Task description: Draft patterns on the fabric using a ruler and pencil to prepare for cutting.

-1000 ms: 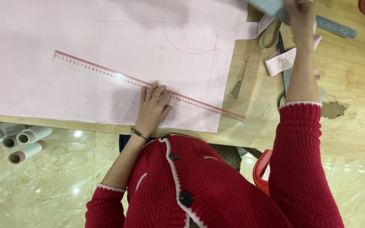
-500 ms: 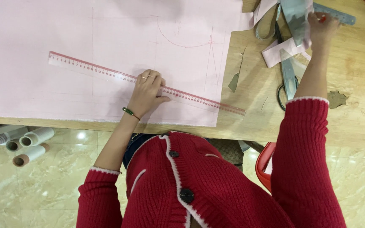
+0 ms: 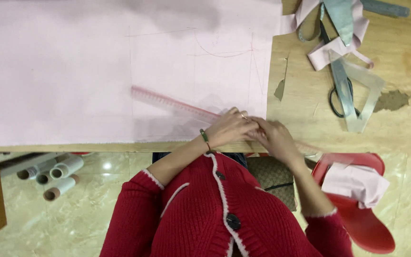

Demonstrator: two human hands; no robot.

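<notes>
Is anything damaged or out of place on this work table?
Yes: the wooden table has a chipped patch at the right, where the surface layer is gone. A smaller tear shows beside the pink fabric.

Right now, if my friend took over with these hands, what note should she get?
Left hand: presses on the long clear pink ruler, no closed grip visible.
Right hand: beside the left, fingertips at the ruler's near end; whether it holds anything is hidden.
Ruler lies slanted across the pale pink fabric sheet on the wooden table.
Done: thin lines and a curve are drawn on the fabric.
Left: fabric uncut; black-handled scissors lie untouched, far right.
</notes>
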